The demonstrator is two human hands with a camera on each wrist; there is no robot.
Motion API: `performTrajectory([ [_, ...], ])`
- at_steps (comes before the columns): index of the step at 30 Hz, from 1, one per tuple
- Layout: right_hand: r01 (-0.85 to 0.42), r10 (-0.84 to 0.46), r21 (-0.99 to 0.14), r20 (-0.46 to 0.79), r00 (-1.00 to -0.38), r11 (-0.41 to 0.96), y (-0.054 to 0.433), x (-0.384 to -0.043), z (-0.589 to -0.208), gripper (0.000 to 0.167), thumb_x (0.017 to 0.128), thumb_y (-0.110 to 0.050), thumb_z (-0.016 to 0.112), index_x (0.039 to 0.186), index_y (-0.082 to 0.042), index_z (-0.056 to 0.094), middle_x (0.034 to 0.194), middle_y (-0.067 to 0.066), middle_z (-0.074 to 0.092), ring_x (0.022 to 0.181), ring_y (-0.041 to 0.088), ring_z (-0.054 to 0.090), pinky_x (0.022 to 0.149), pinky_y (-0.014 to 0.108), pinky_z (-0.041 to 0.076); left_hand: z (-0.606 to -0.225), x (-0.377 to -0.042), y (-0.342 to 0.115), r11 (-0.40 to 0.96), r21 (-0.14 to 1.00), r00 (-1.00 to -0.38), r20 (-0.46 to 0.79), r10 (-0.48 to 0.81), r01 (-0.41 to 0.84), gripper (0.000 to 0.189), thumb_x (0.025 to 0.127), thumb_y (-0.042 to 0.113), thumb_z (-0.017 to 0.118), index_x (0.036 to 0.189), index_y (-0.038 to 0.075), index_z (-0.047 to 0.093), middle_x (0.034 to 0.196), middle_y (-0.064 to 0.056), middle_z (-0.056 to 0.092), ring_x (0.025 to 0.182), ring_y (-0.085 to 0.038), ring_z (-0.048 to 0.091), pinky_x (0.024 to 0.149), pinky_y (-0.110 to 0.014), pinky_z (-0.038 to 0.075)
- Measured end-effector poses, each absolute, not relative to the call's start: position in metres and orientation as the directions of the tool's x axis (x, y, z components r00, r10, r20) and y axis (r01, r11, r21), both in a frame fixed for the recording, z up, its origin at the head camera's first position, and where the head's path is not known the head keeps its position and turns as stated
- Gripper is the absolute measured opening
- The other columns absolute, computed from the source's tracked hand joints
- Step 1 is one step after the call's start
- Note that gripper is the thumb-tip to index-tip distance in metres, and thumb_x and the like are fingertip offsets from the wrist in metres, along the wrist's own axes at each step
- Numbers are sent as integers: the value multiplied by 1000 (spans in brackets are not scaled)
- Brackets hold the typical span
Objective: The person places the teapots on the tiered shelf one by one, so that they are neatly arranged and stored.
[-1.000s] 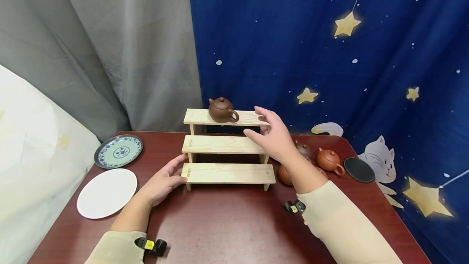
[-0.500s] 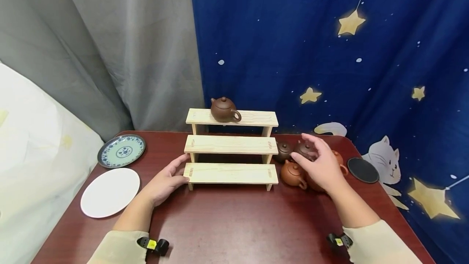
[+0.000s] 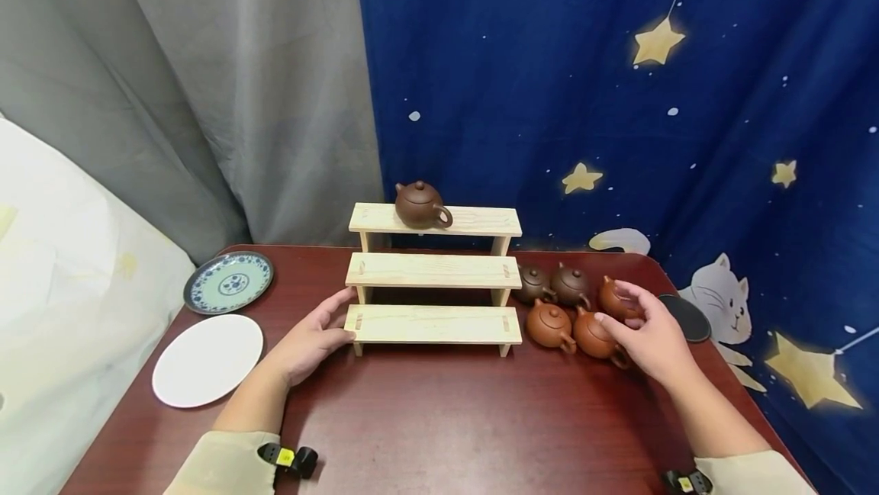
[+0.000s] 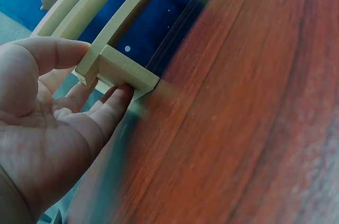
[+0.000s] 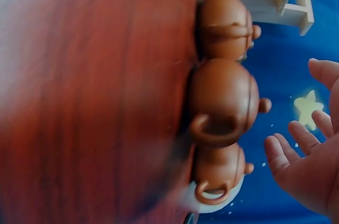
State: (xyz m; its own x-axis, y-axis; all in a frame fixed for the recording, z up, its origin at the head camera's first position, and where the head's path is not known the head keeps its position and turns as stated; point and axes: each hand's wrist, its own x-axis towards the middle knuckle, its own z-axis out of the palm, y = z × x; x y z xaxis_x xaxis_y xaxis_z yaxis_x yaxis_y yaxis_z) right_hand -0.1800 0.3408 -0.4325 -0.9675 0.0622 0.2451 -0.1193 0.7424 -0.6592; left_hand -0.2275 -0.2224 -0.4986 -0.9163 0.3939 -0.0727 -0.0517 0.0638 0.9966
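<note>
A three-tier wooden display stand is on the table, a dark brown teapot on its top tier. My left hand holds the left end of the bottom tier; in the left wrist view its thumb is at the board and its fingertips are against the support. Over at the right, my right hand hovers with spread fingers by a reddish-brown teapot, partly covering it. Two more reddish-brown teapots and two dark teapots sit close together beside the stand.
A blue-patterned plate and a white oval plate lie at the table's left side. A black round coaster lies near the right edge, partly behind the right hand. Grey and blue curtains hang behind the table.
My right hand has moved from beside the top tier, down and right over the teapots, to the rightmost reddish-brown one. My left hand stays at the stand.
</note>
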Motion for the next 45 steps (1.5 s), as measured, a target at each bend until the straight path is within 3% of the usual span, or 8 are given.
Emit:
performTrajectory([
  [8, -57, 31, -686, 116, -993, 725, 352, -178, -449, 80, 97, -41, 79, 160, -5, 45, 151, 32, 56, 130, 47, 64, 82, 8, 50, -498, -227, -222, 82, 995, -918, -87, 387, -60, 84, 100, -2, 61, 172, 14, 19, 177, -20, 24, 156, -38, 38, 102, -17, 52],
  [19, -97, -7, -640, 141, -990, 762, 350, -183, -471, 78, 93, -38, 84, 153, -1, 52, 145, 27, 61, 123, 40, 69, 86, 15, 52, -500, -229, -223, 69, 996, -913, -73, 401, -50, 83, 100, -4, 58, 172, 14, 20, 176, -21, 24, 148, -23, 49, 103, -18, 52],
  [22, -67, -6, -625, 99, -995, 778, 352, -184, -477, 82, 91, -44, 85, 155, -4, 50, 144, 27, 64, 127, 40, 66, 94, 29, 55, -500, -229, -222, 58, 997, -910, -64, 409, -44, 83, 100, -5, 57, 172, 14, 20, 176, -23, 25, 143, -14, 53, 103, -18, 52],
  [26, -38, -4, -613, 56, -998, 789, 353, -184, -482, 87, 88, -47, 87, 156, -6, 50, 143, 27, 66, 130, 39, 65, 101, 47, 54, -500, -228, -222, 55, 998, -911, -63, 406, -44, 83, 100, -5, 57, 172, 13, 20, 175, -23, 26, 146, -19, 50, 103, -18, 52],
  [33, -45, -18, -600, 51, -999, 798, 352, -184, -479, 86, 88, -46, 87, 154, -4, 52, 146, 28, 64, 132, 44, 64, 106, 60, 52, -501, -227, -222, 59, 997, -914, -66, 400, -46, 83, 100, -4, 58, 171, 13, 20, 175, -23, 25, 151, -27, 45, 103, -18, 52],
  [36, -52, -14, -584, 70, -997, 810, 352, -183, -474, 85, 86, -46, 88, 153, -5, 54, 146, 26, 62, 129, 42, 65, 104, 53, 54, -501, -227, -222, 64, 997, -915, -66, 398, -44, 83, 100, -4, 58, 171, 13, 20, 175, -23, 25, 151, -27, 45, 103, -18, 52],
  [42, -70, 10, -600, 128, -992, 797, 349, -181, -448, 81, 85, -44, 91, 149, -8, 58, 145, 24, 60, 123, 35, 66, 87, 16, 50, -500, -228, -222, 71, 996, -915, -72, 397, -47, 83, 100, -4, 58, 172, 14, 20, 176, -22, 24, 156, -35, 38, 103, -17, 52],
  [45, -97, 8, -621, 165, -986, 778, 342, -180, -430, 80, 85, -42, 91, 151, -11, 57, 147, 21, 59, 118, 22, 67, 85, 7, 46, -500, -227, -223, 71, 996, -914, -75, 398, -51, 83, 100, -4, 57, 172, 13, 19, 177, -22, 24, 157, -38, 35, 103, -17, 51],
])
